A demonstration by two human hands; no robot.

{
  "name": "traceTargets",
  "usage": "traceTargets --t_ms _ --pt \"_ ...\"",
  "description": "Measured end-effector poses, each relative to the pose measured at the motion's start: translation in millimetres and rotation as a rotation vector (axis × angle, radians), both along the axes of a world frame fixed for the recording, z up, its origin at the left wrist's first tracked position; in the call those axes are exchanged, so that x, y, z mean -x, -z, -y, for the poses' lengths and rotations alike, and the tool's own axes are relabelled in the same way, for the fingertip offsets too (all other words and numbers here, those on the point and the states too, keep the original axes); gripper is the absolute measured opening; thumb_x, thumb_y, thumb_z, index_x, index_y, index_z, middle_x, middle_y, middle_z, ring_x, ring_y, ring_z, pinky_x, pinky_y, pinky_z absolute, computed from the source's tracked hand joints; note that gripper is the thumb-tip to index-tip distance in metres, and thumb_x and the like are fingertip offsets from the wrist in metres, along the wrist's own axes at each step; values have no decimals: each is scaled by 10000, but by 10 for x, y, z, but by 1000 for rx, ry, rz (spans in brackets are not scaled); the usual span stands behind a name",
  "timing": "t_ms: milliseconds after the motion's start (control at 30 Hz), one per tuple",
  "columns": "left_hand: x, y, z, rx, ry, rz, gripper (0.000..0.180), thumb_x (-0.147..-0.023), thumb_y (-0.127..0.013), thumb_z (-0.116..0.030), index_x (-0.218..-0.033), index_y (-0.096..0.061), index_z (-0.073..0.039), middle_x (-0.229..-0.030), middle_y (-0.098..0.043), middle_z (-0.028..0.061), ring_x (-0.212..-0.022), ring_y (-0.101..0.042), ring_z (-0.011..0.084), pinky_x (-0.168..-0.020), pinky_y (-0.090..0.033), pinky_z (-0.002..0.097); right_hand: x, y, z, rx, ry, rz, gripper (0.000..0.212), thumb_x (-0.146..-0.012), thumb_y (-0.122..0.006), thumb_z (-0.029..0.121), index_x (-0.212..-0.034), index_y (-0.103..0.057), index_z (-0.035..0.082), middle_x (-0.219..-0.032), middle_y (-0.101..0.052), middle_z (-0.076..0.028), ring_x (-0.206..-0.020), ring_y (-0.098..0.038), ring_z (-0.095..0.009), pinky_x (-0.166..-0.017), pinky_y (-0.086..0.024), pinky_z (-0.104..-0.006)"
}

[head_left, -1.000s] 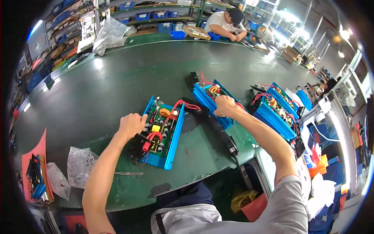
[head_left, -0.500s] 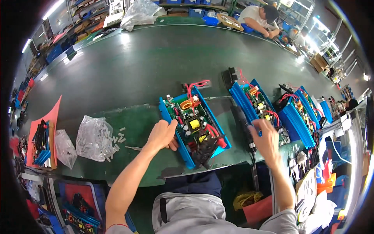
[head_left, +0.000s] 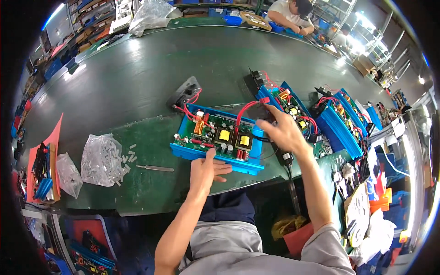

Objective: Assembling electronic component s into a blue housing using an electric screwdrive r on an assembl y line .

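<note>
In front of me lies a blue metal housing (head_left: 217,161) holding a green circuit board (head_left: 213,131), with two yellow-cored transformers. It lies lengthwise from left to right. My left hand (head_left: 205,173) rests against its near wall, thumb at the upper edge and fingers apart. At the right end my right hand (head_left: 285,132) is spread, its index fingertip by the red end of thick red wires (head_left: 247,110) and its thumb over the housing's corner. Red leads join a dark end plate (head_left: 185,93) to the far left corner. Tweezers (head_left: 156,168) lie left of my left hand.
Right of the housing stand similar blue units (head_left: 337,130) with boards and wires. A black tool with a cord (head_left: 287,159) lies near the front edge. On the left are a bag of clear small tubes (head_left: 103,160) and another plastic bag (head_left: 68,174). A person (head_left: 291,18) sits across the table.
The blue housing has turned counterclockwise from near upright to sideways, and its end plate now lies at the far left. My right hand moved left from the black tool to the housing.
</note>
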State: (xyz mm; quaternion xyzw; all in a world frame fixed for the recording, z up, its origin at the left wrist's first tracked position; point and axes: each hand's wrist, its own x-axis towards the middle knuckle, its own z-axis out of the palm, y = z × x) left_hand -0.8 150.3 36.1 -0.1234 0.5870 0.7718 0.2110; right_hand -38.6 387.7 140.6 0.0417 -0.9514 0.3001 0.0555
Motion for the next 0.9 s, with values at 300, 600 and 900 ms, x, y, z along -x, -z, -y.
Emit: traceTargets --t_ms 300,600,900 --pt "-82 67 -450 -158 -107 41 741 -1021 -498 -514 -1112 -596 214 -1036 -717 290 -913 -753 324 -608 -622 348 647 -362 -13 -429 -161 169 624 -948 -457 474 -849 -615 -122 -867 -662 -336 -837 -658 -476 -808 -494 -538" --pt "-101 -555 -473 427 269 -407 552 -987 -586 -461 -856 -740 53 -820 -747 186 -763 -742 332 -651 -571 373 1055 -396 -276 -286 -144 576 439 -962 -434 381 -943 -628 -12 -844 -683 -179 -690 -675 -282 -651 -516 -397" --pt "472 -306 -1296 467 361 -654 334 -948 -677 -308 -1061 -703 6 -768 -717 125 -684 -717 259 -642 -533 362 939 -380 -370 -408 -219 445 442 -1004 -437 400 -1165 -583 15 -998 -658 -276 -974 -645 -402 -825 -493 -465"
